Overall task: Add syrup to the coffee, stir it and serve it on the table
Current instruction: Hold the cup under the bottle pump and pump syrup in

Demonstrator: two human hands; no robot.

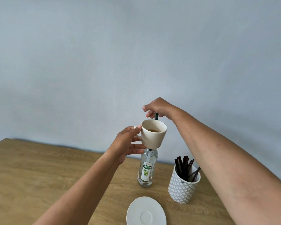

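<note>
Head camera is showing the left hand holding the cup aloft by its handle, fingers curled round it, directly over the syrup bottle on the tabletop, while the right hand is pinching the dark pump from above. Being glazed ceramic part-filled with coffee, the cup is probably feeling weighty, slick and breakable, so the handle is looking the safest hold.

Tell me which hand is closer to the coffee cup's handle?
Left. The left hand grips the handle; the right hand is above the cup, holding the green pump of the bottle.
</note>
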